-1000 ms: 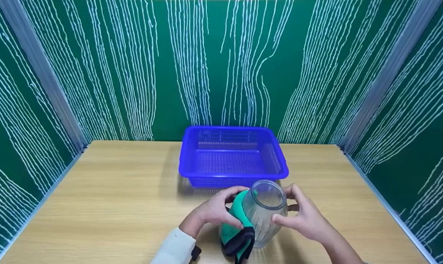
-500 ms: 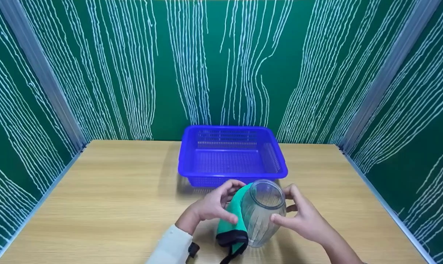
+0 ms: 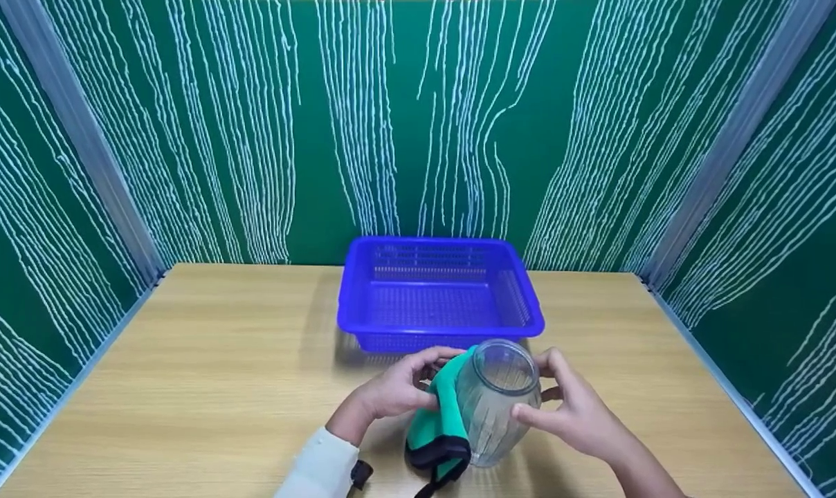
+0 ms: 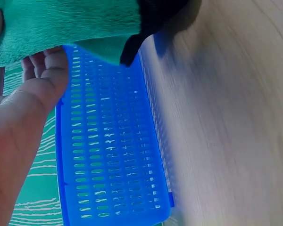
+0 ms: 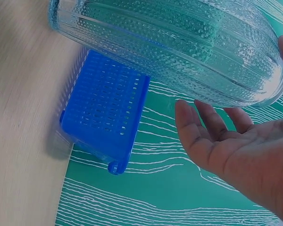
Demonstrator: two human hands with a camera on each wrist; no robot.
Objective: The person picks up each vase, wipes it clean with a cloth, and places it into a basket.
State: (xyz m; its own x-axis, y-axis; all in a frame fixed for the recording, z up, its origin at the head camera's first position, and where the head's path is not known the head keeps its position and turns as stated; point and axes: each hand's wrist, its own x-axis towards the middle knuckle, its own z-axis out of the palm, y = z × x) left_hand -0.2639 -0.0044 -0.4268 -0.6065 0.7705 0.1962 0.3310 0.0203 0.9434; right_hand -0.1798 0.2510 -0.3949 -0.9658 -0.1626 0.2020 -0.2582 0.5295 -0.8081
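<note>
A ribbed clear glass vase [image 3: 499, 408] stands at the front of the table, its round mouth facing up. My right hand [image 3: 578, 415] holds it from the right, thumb on the near side and fingers behind. In the right wrist view, the vase's textured glass [image 5: 188, 52] passes above the curved fingers. From the left, my left hand [image 3: 397, 389] grips a green cloth with black edging [image 3: 440, 418] against the vase's side. The cloth's fuzzy face [image 4: 70, 28] shows in the left wrist view, its black-edged end hanging down beside the glass.
A blue plastic basket [image 3: 440, 332] with slotted walls sits just behind the vase and hands. Green walls [image 3: 452, 138] with wavy white lines enclose the wooden table [image 3: 217, 387] at the back and both sides.
My left hand has shifted slightly left, and the cloth's lower end has swung left, uncovering more of the vase. The right hand and the vase have hardly moved.
</note>
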